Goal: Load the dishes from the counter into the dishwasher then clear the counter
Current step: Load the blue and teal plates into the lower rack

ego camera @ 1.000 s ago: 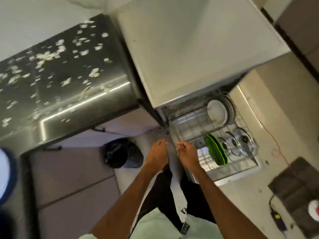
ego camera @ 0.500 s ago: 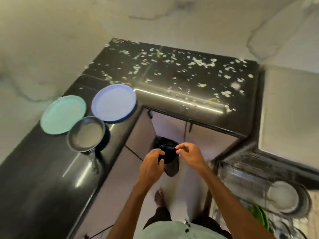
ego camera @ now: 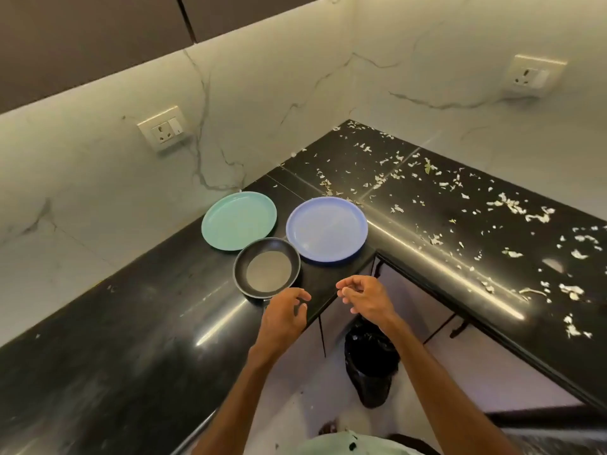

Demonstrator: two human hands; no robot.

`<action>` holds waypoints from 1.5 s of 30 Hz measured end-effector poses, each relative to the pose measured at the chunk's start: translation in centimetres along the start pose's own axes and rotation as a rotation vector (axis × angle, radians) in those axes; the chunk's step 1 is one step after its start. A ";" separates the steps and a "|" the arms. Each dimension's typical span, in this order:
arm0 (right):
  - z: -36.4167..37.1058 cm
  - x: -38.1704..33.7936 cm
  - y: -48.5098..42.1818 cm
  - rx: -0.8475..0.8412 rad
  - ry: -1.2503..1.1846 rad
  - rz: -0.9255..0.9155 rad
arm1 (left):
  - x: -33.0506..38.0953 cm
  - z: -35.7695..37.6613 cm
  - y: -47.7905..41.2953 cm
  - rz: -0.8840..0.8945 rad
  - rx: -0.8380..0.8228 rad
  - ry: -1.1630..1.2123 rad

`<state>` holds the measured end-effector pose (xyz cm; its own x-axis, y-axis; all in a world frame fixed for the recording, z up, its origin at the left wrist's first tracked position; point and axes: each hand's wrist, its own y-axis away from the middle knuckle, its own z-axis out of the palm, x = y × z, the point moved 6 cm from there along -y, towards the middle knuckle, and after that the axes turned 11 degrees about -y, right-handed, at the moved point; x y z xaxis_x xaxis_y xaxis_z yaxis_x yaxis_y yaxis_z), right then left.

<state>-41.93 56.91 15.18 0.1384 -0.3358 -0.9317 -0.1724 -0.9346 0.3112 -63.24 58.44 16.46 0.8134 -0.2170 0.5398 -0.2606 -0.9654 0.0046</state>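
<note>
The black polished L-shaped stone surface (ego camera: 131, 323) carries the dishes at its inner corner: a round lilac-blue plastic plate (ego camera: 326, 229) at the edge, a round mint-green plastic plate (ego camera: 238, 220) by the wall, and a small dark frying pan (ego camera: 266, 267) in front. This looks like the pick-up step. The left hand (ego camera: 284, 318), loosely curled and empty, hovers at the pan's near rim, and the right hand (ego camera: 364, 298), also loose and empty, hangs just off the edge, so a lift toward the person should meet open room.

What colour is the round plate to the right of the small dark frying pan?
Pale lavender-blue; the round plate shows plainly in the head view.
</note>
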 end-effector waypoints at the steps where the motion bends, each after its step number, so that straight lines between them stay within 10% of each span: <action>1: -0.1 -0.1 -0.8 -0.002 0.004 0.002 | -0.2 0.0 -0.5 -0.022 -0.002 0.006; 23: -0.9 3.3 -16.7 0.075 -0.509 0.428 | 1.2 0.8 -11.6 -0.276 0.019 -0.004; 31: -1.0 2.7 -19.5 0.340 -0.711 0.555 | -1.5 -0.8 -16.7 -0.255 -0.004 0.017; 45: 2.0 -7.5 -23.9 0.337 -0.812 0.228 | -15.0 -6.0 -20.9 -0.739 0.227 0.113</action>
<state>-40.81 81.98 14.41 -0.6422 -0.2025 -0.7393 -0.4051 -0.7292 0.5516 -73.10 82.75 13.37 0.6738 0.4980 0.5459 0.4506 -0.8624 0.2306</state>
